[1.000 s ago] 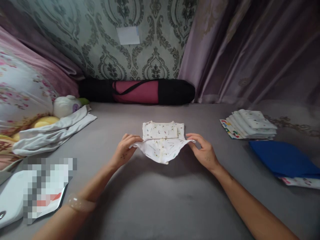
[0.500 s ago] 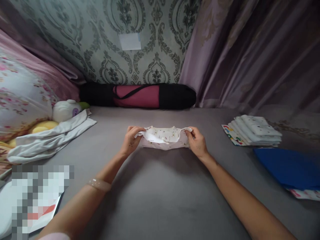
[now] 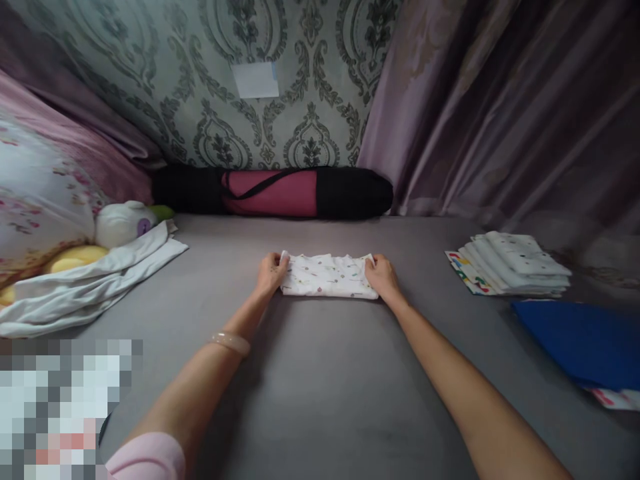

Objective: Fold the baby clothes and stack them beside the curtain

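Observation:
A white cloth garment (image 3: pixel 330 277) with a small scattered print lies folded into a flat rectangle on the grey bed sheet (image 3: pixel 310 387). My left hand (image 3: pixel 273 270) is closed on its left end, thumb at the upper left corner. At the opposite end, my right hand (image 3: pixel 381 275) pinches the upper right corner. The fingertips behind the cloth are hidden. A pale bangle (image 3: pixel 230 343) circles my left wrist.
To the right sit a stack of folded white cloths (image 3: pixel 520 263) and a blue folded cloth (image 3: pixel 580 343). White crumpled fabric (image 3: pixel 100 277) and a plush toy (image 3: pixel 125 223) lie left. A black and maroon long bag (image 3: pixel 273 192) rests against the wall.
The garment's upper edge, held up and open before, now lies folded down into a neat rectangle. Both hands have come slightly closer together.

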Tool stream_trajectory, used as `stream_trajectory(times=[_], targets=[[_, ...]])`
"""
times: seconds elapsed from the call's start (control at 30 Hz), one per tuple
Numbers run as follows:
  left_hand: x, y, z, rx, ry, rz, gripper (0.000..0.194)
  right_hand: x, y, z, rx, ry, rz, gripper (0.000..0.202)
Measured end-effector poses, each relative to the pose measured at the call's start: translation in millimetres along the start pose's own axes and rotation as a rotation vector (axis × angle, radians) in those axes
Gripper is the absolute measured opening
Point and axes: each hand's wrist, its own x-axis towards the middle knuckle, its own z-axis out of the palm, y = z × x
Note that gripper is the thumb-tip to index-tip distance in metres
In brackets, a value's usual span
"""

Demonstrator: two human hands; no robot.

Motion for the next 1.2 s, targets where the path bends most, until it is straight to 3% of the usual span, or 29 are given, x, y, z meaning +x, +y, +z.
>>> stream_trajectory(times=[0.27,0.43,0.63,0.73,0.9,1.2], targets=[[-4.4,5.1,-3.8,-0.013,-0.013,0.031,0.036,2.0,-1.2,-8.8,-0.018,-0.035,0.009,0.030],[-24.1,7.9,-30.3,0.036,0.036,-0.049,0.045,-6.7,19.3,-30.6,0.132,-0.150,0.143,0.042],[-72.0,3.9,-67.7,-0.037,-0.245,-0.061,0.053,-49.2,45.0,-47.2,0.240,-0.352,-0.045,0.036],[-84.6,4.8,-67.2,-0.120,-0.298,-0.012,0.049,-59.8,42.4,-43.9,0.283,-0.352,-0.084,0.028],[-86.6,8.6,-54.1,-0.112,-0.237,-0.029,0.041,-59.8,35.0,-36.2,0.230,-0.311,-0.060,0.027],[-79.7,18.5,-52.3,0.205,-0.237,-0.144,0.028,-51.5,28.8,-34.1,0.024,-0.371,0.050,0.029]])
